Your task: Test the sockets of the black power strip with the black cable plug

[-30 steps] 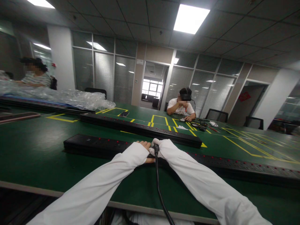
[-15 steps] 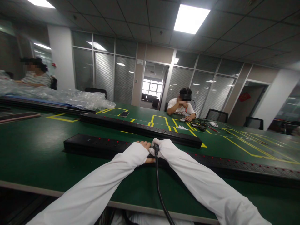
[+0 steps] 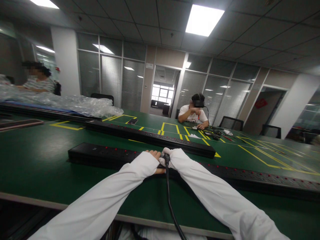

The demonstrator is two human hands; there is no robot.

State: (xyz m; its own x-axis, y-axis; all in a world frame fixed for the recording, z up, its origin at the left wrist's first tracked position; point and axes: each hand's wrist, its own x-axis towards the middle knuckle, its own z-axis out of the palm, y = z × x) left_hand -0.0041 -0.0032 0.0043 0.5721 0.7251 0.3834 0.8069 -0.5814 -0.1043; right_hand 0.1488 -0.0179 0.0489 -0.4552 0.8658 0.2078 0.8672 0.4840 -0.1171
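Observation:
A long black power strip [image 3: 100, 155] with a row of small red dots along its top lies across the table in front of me. My left hand [image 3: 155, 155], bare below a white sleeve, grips the strip, fingers over the top and another part of the hand against its near side. Right beside it, my right hand [image 3: 163, 154] wears a pale glove and is closed around a black plug [image 3: 166, 159] at the strip's top. From that plug a black cable [image 3: 169, 200] hangs down over the table's front edge. Whether the plug sits in a socket is hidden by my hands.
Behind lies a second black power strip [image 3: 150, 136] on the green table [image 3: 45, 180]. Clear plastic wrap [image 3: 82, 103] covers items at the left, near a phone [image 3: 132, 121]. A person [image 3: 193, 113] sits opposite; another person [image 3: 40, 81] sits far left.

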